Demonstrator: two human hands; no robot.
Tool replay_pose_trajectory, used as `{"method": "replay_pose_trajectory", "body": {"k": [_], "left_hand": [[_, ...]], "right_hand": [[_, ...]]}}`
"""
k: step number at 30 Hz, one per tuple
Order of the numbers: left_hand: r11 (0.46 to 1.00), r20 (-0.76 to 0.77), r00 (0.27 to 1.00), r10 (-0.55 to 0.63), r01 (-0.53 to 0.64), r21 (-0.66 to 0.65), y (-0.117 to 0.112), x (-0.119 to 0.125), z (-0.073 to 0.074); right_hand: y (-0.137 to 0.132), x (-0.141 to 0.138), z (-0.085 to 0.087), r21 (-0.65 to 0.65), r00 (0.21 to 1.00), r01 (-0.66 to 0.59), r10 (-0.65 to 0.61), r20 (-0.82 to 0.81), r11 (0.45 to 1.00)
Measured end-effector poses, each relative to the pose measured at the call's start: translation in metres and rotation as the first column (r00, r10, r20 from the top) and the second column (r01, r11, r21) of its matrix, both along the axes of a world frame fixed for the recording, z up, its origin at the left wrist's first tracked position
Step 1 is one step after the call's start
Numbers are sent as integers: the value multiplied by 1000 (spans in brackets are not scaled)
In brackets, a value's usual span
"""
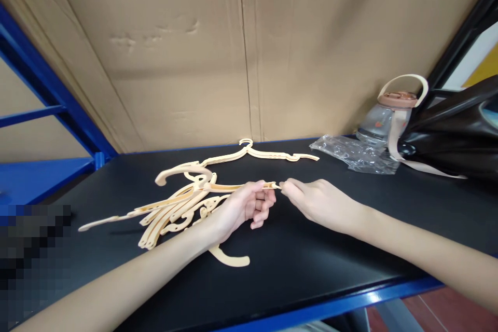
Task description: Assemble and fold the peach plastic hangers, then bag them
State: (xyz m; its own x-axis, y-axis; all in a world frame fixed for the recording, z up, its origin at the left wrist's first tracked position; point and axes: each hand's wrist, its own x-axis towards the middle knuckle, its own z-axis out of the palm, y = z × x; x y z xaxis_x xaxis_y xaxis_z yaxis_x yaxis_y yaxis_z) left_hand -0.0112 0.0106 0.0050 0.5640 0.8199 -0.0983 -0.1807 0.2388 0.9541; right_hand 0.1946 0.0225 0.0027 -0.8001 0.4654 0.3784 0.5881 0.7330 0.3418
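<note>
A cream plastic clothes hanger (223,187) is held above the dark tabletop, its hook pointing left and one arm reaching far to the left. My left hand (251,205) pinches its right arm between thumb and fingers. At the tip of that arm, my right hand (311,202) has its fingers closed on the end piece, mostly hidden by the fingers. Beneath the held hanger lies a pile of loose cream hanger parts (159,225), partly covered by my left wrist. Farther back, another hanger (268,154) lies spread out with its hook toward the cardboard.
A cardboard sheet (175,62) stands behind the black table (303,280), which has a blue front edge. At the back right are a crumpled clear plastic bag (350,153), a strapped water bottle (385,119) and a shiny black bag (455,124). Blue frame bars (58,83) rise on the left.
</note>
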Motion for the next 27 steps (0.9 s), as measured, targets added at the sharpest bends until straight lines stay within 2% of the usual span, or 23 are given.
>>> {"method": "replay_pose_trajectory", "body": {"k": [4,8,11,16,19,21,23,27], "left_hand": [[999,-65,998,-18,20,29,-3,0,3],[997,-88,994,-67,71,43,-3,0,4],[996,-125,990,-62,69,50,-4,0,5],[994,-148,986,-79,89,57,-4,2,4],[994,-166,983,-82,92,55,-2,2,2],[991,-204,976,-78,97,90,-1,1,0],[982,-234,969,-85,121,147,0,-1,0],[959,-274,961,-51,123,254,-3,-7,6]], "right_hand": [[0,4,11,-207,992,-81,59,-110,975],[1,8,26,-406,973,-147,59,-222,902],[0,8,29,-452,968,-140,26,-249,881],[-5,0,23,-548,939,-189,-13,-343,815],[-5,-3,20,-575,920,-177,-73,-386,799],[-4,-3,19,-590,899,-191,-103,-427,784],[-1,-1,20,-621,861,-236,-135,-490,747],[12,10,26,-663,798,-290,-209,-566,690]]}}
